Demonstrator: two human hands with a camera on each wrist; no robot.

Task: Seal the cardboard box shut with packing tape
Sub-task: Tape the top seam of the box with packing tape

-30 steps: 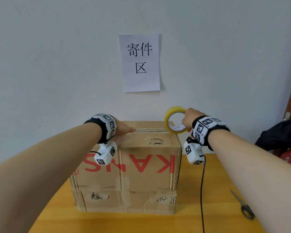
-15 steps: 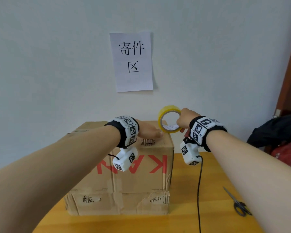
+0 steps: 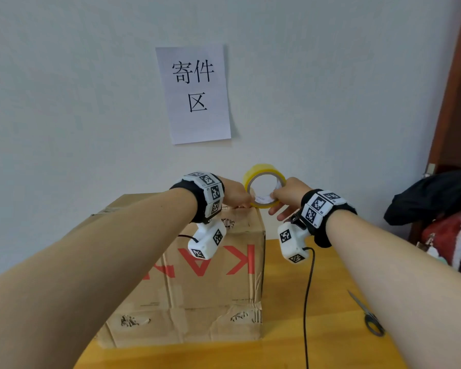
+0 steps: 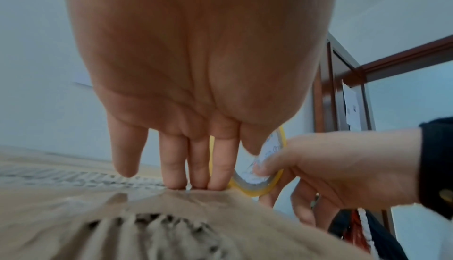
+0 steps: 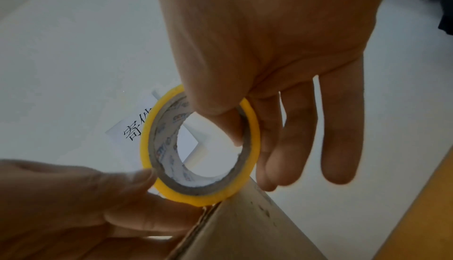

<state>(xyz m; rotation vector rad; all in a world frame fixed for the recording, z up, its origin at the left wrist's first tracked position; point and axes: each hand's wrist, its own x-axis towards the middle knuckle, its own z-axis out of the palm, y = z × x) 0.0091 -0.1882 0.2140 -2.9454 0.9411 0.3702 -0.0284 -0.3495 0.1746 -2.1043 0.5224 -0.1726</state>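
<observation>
Nearest, on the wooden counter: a black cable and, toward the right edge, scissors with dark handles.

The cardboard box stands on the counter, brown corrugated board, its near face creased and torn in patches where fluting shows. Large red letters run upside down across that face; "K" and "A" are readable, the remainder covered by the left forearm. Old tape strips cross the lower part.

On the box top, at its right edge, the left hand lies flat, fingers straight, tips pressing the cardboard along the flap seam. Whether tape lies under them cannot be made out.

The right hand pinches the tape roll, thumb inside the core and fingers outside. The roll is a yellow ring on a grey card core with a white printed liner; the print is too blurred to read. It is held upright at the box's top right corner, touching the left fingertips.

Behind, a white paper sign on the pale wall reads "寄件区". At far right, dark and red fabric items are cut off by the frame.
</observation>
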